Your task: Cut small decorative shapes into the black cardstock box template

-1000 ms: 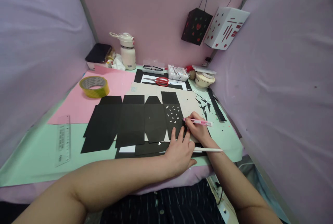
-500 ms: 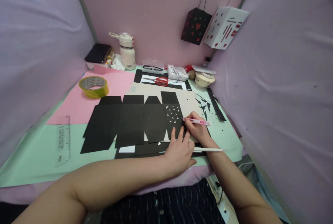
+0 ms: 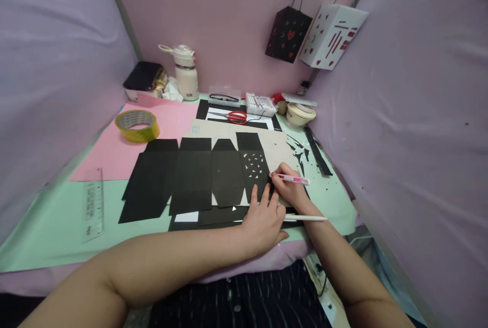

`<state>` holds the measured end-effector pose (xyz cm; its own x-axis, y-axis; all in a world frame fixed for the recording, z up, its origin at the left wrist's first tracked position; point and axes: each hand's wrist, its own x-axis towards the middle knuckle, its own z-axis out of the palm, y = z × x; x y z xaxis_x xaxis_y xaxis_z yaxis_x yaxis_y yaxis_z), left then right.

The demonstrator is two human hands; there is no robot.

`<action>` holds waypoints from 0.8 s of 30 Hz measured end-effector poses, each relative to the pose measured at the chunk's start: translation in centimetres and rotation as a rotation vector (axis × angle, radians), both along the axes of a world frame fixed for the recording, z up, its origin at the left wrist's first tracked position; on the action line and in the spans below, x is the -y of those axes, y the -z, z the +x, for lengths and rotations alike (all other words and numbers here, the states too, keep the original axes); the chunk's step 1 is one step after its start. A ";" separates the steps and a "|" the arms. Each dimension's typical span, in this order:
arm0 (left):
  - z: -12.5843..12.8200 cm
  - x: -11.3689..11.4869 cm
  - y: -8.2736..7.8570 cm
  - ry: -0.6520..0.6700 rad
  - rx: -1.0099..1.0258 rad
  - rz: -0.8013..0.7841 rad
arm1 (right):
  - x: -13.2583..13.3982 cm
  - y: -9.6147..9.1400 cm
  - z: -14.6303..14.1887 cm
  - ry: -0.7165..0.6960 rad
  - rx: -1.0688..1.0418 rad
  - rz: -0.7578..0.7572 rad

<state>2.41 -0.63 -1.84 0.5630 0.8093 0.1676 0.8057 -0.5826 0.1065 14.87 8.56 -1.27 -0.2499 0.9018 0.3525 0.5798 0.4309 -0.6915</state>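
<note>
A black card cut as a box net [image 3: 194, 175] lies flat, tabs along its top edge. Its rightmost panel [image 3: 249, 142] has several small triangular cut-outs. My left hand [image 3: 263, 221] rests on the lower part of that panel with fingers spread, pressing it down. My right hand [image 3: 290, 188] grips a slim pink craft knife [image 3: 293, 179], its tip at the panel's right edge, just above my left fingertips. A white pencil-like stick [image 3: 308, 218] lies between my left hand and right wrist; one end is hidden by the left hand.
Beneath the card is a beige board [image 3: 276, 147]. Black scraps [image 3: 301, 157] lie to its right. Around it are red scissors [image 3: 237, 117], yellow tape [image 3: 138, 126], a clear ruler [image 3: 93, 206], a marker box [image 3: 261, 105] and a bottle [image 3: 186, 76]. Two paper lanterns [image 3: 288, 34] hang above.
The view has shifted very slightly. Both hands stay at the same place on the card, and the knife tip has barely moved.
</note>
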 end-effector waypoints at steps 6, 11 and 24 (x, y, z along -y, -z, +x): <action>0.0 0.0 0.0 -0.008 0.005 0.010 | -0.1 -0.1 0.1 -0.011 -0.006 -0.010; 0.0 0.0 -0.1 0.000 0.019 0.006 | -0.1 0.0 0.1 -0.007 -0.008 -0.016; -0.1 0.0 -0.3 0.002 0.002 -0.007 | -0.1 0.2 0.3 0.009 -0.046 -0.020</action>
